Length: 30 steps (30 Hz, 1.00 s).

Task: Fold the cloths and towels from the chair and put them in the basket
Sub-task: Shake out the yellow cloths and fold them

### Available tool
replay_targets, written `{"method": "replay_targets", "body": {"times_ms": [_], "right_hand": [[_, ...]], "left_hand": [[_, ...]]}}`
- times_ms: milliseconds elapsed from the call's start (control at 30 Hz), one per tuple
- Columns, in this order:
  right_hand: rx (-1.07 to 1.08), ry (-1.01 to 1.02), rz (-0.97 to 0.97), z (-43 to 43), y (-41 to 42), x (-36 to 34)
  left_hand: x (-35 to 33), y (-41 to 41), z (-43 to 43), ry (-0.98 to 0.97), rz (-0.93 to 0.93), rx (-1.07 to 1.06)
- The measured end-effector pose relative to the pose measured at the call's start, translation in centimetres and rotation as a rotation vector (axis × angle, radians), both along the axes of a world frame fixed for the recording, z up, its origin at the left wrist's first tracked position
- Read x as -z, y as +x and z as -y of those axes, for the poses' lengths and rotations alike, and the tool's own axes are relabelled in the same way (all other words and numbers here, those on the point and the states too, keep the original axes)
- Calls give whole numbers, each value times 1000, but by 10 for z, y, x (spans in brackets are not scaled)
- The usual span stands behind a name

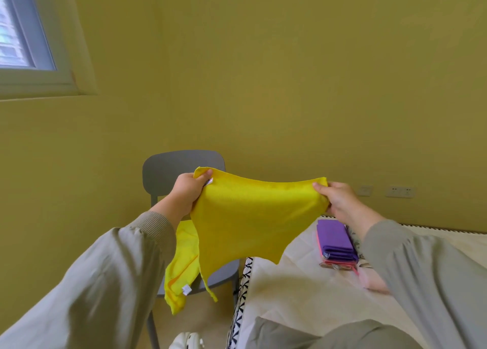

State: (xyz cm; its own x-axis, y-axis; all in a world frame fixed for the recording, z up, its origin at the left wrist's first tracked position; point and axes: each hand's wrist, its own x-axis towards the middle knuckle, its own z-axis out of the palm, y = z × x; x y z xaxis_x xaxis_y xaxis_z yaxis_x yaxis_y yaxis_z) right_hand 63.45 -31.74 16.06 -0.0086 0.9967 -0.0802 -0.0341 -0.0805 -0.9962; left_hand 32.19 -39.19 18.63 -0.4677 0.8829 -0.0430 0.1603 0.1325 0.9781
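Between both hands, gripped at corners, hangs the yellow cloth.

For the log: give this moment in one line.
left hand, right hand: hold yellow cloth spread; chair: another yellow cloth; folded: purple cloths

Hands: 2 (left hand, right hand). Yellow cloths: 2 (held yellow cloth, second yellow cloth). Folded cloths: 2 (purple cloth, pink cloth). Chair: 1. Wall sockets: 2.
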Motion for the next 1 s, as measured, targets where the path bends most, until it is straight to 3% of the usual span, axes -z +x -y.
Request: {"method": "replay_targets", "body": {"times_ms": [233,367,467,700,800,900,1000], "right_hand": [[2,-40,13,-15,18,-8],[39,11,335,-41,29,12],[44,58,584,-65,32,37],[140,141,935,-141,24,118],[166,84,908,-173,17,151],[128,-109,663,-186,5,172],[75,-247,492,-200,-4,197]], "left_hand": [[6,8,-20,-111,169,139],[35,8,-51,-134,96,116],[69,11,-77,-158,-94,114],[151,12,-159,-321,-654,147],[176,6,-189,-401,-776,132],[195,2,-204,-436,-742,112],[215,5,-221,-494,-399,103]]}}
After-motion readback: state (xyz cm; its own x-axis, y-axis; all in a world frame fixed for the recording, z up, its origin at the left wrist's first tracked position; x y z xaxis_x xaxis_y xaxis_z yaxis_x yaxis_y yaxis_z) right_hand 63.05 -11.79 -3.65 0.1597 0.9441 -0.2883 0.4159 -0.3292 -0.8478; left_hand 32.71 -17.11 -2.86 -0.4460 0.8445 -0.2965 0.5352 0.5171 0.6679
